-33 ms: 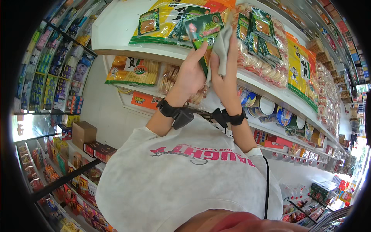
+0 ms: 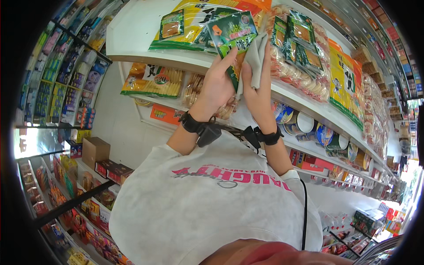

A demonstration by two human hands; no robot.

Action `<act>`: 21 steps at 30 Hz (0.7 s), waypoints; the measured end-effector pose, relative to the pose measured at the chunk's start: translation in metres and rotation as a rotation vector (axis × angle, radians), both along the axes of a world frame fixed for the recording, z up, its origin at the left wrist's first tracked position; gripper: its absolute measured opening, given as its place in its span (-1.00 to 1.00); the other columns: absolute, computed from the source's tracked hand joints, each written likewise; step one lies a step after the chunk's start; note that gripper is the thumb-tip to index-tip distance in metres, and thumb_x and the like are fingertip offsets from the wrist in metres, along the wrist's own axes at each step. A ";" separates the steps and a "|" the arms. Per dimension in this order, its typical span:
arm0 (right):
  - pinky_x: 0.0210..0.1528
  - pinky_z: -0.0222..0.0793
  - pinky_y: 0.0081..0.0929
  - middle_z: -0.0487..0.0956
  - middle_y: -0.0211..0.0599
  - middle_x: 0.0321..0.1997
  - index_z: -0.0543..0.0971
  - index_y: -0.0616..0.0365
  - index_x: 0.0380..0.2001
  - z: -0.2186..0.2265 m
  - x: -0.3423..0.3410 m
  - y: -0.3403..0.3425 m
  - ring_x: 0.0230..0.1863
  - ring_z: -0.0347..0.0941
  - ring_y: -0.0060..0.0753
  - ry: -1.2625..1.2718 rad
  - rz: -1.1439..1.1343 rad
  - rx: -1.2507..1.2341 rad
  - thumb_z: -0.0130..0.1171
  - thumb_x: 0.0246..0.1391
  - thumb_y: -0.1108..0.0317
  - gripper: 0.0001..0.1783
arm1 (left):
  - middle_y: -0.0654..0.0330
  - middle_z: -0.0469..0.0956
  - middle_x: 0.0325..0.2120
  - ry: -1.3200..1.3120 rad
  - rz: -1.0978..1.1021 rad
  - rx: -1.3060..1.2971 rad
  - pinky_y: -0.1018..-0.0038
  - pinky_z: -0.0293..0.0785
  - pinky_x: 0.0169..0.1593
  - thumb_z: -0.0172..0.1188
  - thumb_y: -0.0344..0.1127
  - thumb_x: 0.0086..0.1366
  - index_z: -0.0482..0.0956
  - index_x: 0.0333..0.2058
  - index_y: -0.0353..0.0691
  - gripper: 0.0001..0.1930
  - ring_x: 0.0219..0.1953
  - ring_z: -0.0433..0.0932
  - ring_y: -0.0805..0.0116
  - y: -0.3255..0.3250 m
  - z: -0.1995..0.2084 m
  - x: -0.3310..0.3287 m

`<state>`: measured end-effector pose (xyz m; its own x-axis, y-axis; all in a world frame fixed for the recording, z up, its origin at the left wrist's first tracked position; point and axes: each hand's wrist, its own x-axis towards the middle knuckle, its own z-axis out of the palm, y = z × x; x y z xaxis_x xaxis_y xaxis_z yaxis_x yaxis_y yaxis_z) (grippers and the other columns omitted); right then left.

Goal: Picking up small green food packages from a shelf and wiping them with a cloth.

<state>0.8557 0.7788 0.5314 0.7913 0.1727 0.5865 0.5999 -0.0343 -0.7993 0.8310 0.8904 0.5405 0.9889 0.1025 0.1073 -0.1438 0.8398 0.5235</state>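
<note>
My left hand is closed on a small dark green snack packet, its thumb lying along the packet's face. The packet stands tilted above the shelf, printed front toward me. My right hand grips a folded grey cloth between thumb and fingers, right beside the packet's right edge. The cloth seems to touch the packet; the lower ends of both are partly hidden by my hands. Behind them lies a large yellow and green bag of snacks with a loose green packet on top.
More green packets rest on clear bags of round crackers to the right. The white shelf has a raised front edge. Below it are bagged stick snacks and round tubs. A cardboard box stands at left.
The green packet has turned slightly, so more of its printed front shows. Both hands stay in nearly the same place, still holding the packet and the cloth.
</note>
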 end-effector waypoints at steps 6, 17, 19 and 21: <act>-0.09 0.47 -0.49 0.64 -0.21 -0.11 0.44 0.32 0.14 -0.001 -0.003 -0.021 -0.15 0.55 -0.51 0.227 0.084 -0.015 0.34 0.15 0.35 -0.47 | 0.13 0.54 0.03 0.040 0.133 0.133 0.31 0.58 0.03 0.15 -0.27 0.44 0.39 0.13 -0.28 -0.63 0.04 0.58 0.32 0.023 0.015 -0.006; 0.06 0.37 -0.43 0.56 -0.20 -0.02 0.42 0.30 0.14 -0.007 -0.003 -0.039 -0.02 0.47 -0.41 0.149 -0.199 -0.026 0.11 0.34 0.26 -0.58 | 0.07 0.49 0.12 -0.037 0.052 0.088 0.21 0.52 0.15 0.08 -0.25 0.48 0.31 0.22 -0.29 -0.57 0.12 0.54 0.21 0.017 0.004 -0.004; 0.30 0.21 -0.21 0.40 0.05 0.26 0.31 0.30 0.27 -0.016 -0.008 -0.034 0.25 0.35 -0.06 -0.091 -0.187 -0.233 -0.02 0.37 0.29 -0.51 | 0.06 0.45 0.17 0.020 -0.191 -0.143 0.23 0.39 0.28 0.00 -0.10 0.52 0.29 0.27 -0.24 -0.52 0.20 0.46 0.21 0.013 -0.011 0.000; 0.47 -0.07 0.03 0.13 0.11 0.49 0.28 0.24 0.35 0.004 -0.016 -0.016 0.49 0.03 0.21 -0.338 -0.139 -0.409 0.04 0.25 0.33 -0.39 | 0.08 0.26 0.34 0.075 -0.056 0.176 0.29 0.18 0.40 -0.21 0.10 0.55 0.11 0.39 -0.23 -0.36 0.36 0.27 0.24 -0.020 0.002 -0.011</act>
<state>0.8393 0.7625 0.5358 0.6020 0.3471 0.7191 0.7887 -0.3989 -0.4678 0.8201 0.8704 0.5428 0.9985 0.0329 0.0449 -0.0545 0.7403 0.6701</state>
